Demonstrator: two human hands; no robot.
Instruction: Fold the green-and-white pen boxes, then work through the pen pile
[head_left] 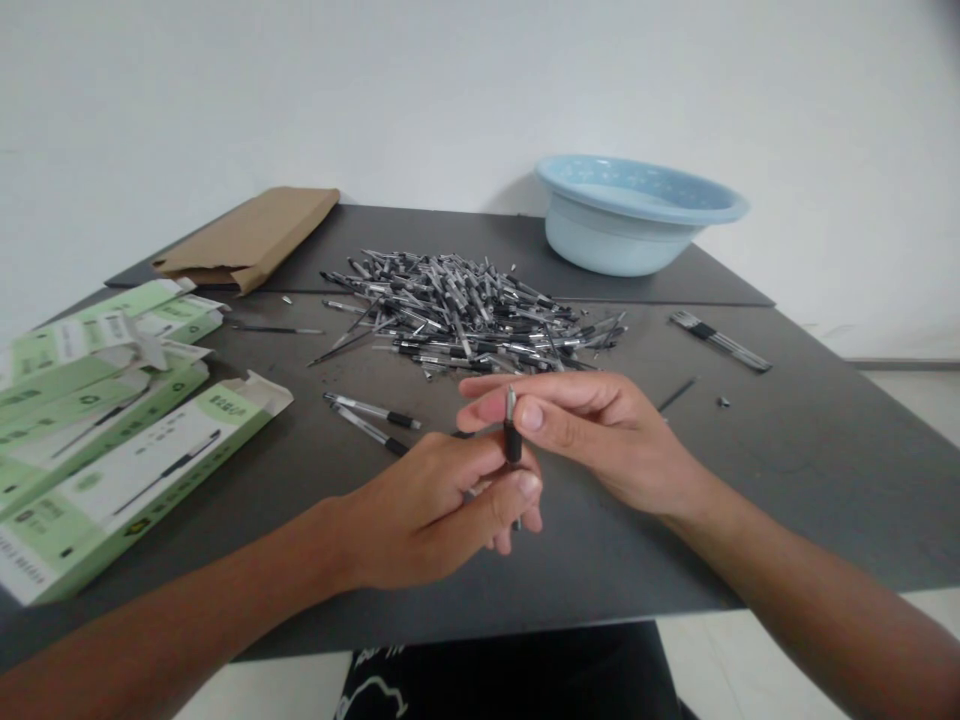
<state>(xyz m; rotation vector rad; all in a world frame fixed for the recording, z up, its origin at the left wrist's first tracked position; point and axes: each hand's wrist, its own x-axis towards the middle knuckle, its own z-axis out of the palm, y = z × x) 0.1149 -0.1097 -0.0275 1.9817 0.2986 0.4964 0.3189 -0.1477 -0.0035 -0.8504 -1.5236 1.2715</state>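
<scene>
My left hand [450, 500] is closed around the barrel of a pen [513, 440], held upright with its tip pointing up. The pen has a black grip and a silvery cone tip. My right hand [600, 430] pinches that tip between thumb and index finger. Just beyond my hands lies a big heap of clear and black pens and pen parts [457, 310]. Left of my hands, two pens with black grips [367, 410] rest on the table, partly hidden by my left hand.
Green and white pen boxes [150, 480] are piled at the left. A brown paper bag [255, 235] lies at the back left, a light blue basin [622, 230] at the back right. Several pens [720, 340] and a thin dark refill [677, 394] lie on the right of the grey table [810, 480].
</scene>
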